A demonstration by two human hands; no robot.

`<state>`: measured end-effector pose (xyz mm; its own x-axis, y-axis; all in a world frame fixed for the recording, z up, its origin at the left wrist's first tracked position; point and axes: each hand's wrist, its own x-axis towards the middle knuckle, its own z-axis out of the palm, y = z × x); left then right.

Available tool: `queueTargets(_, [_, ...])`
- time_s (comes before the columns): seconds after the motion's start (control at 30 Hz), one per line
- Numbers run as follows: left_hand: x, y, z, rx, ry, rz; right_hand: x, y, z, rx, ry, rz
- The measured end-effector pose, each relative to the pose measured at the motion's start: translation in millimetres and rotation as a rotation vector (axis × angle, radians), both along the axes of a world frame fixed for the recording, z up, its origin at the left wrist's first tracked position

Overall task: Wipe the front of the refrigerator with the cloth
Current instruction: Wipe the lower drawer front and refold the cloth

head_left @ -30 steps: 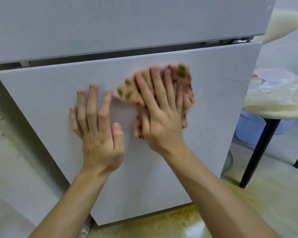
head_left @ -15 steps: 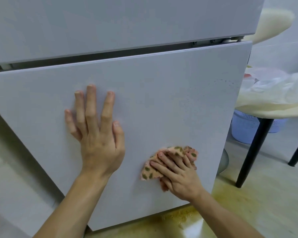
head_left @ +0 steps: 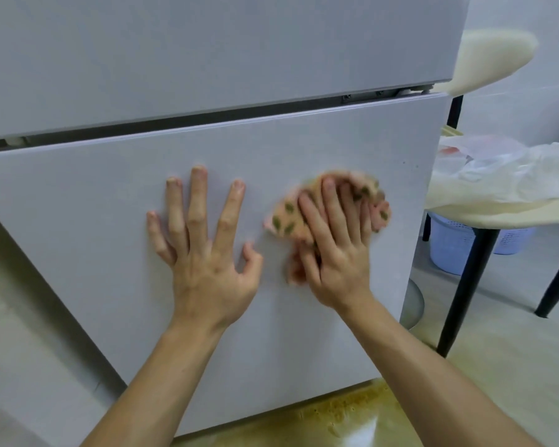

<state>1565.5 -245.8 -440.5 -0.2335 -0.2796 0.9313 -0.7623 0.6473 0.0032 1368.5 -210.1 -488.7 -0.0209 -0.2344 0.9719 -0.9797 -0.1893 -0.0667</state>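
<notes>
Your right hand (head_left: 333, 250), fingers straight, presses the orange leaf-patterned cloth (head_left: 284, 219) near the grey refrigerator door's (head_left: 304, 143) right edge; your left hand (head_left: 207, 256) lies spread.

Pink, green-spotted cloth (head_left: 286, 217); white refrigerator (head_left: 110, 188)

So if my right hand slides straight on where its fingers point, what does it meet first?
Likely the top edge of the lower door, then the dark gap under the upper door.

bare door (head_left: 78, 237) leftward, table (head_left: 497, 214) (right) close
</notes>
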Motion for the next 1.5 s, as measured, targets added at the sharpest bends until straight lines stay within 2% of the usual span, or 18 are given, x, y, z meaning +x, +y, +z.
queueTargets(0.13, [-2.3,2.4,-0.6,-0.005,0.006,0.011,-29.1,21.2,-112.8,0.226,0.12,-0.076])
queueTargets(0.2, [-4.9,3.3,-0.6,-0.005,0.016,0.013,-38.2,29.3,-135.1,0.282,0.147,-0.11])
queueTargets(0.33, [-12.6,6.3,0.3,-0.005,0.011,-0.006,-43.1,28.8,-89.3,0.265,0.154,-0.02])
queueTargets(0.5, [-30.7,15.9,-1.7,-0.048,-0.099,-0.094,-40.4,12.2,71.4,-0.004,-0.056,0.129])
queueTargets(0.57, [-38.1,18.1,0.6,-0.028,-0.101,-0.086,-42.2,9.8,107.1,-0.051,-0.103,0.133])
queueTargets(0.63, [-43.2,19.3,3.2,-0.011,-0.083,-0.08,-48.6,8.2,99.6,-0.082,-0.12,0.102])
queueTargets(0.73, [-49.4,20.8,3.0,0.011,-0.053,-0.071,-55.2,8.8,36.8,-0.123,-0.188,0.025])
queueTargets(0.8, [-53.6,20.1,2.1,0.016,-0.041,-0.072,-57.5,14.8,-22.0,-0.05,-0.23,-0.013])
queueTargets(0.87, [-57.8,18.2,2.4,-0.001,-0.058,-0.072,-61.2,25.4,-76.2,0.082,-0.185,-0.057])
queueTargets(0.97, [-65.6,17.5,2.2,-0.022,-0.094,-0.065,-71.0,36.2,-108.8,0.184,-0.133,-0.084])
queueTargets(1.03, [-69.5,18.2,1.3,-0.018,-0.098,-0.046,-73.4,38.2,-93.9,0.201,-0.122,-0.058])
queueTargets(1.13, [-72.3,18.4,-0.5,-0.012,-0.091,-0.035,-79.7,32.5,-32.9,0.099,-0.11,0.028])
queueTargets(1.23, [-71.4,19.6,0.6,-0.016,-0.099,-0.039,-83.7,18.4,57.6,-0.031,-0.206,0.05])
queueTargets(1.3, [-69.4,20.0,1.4,-0.018,-0.113,-0.04,-83.0,11.6,93.2,-0.08,-0.281,0.039])
queueTargets(1.43, [-66.6,18.7,2.1,-0.032,-0.13,-0.035,-77.3,11.9,76.8,-0.137,-0.362,-0.018])
queueTargets(1.5, [-67.7,18.7,1.6,-0.034,-0.123,-0.033,-70.1,19.7,39.7,-0.105,-0.5,-0.019])
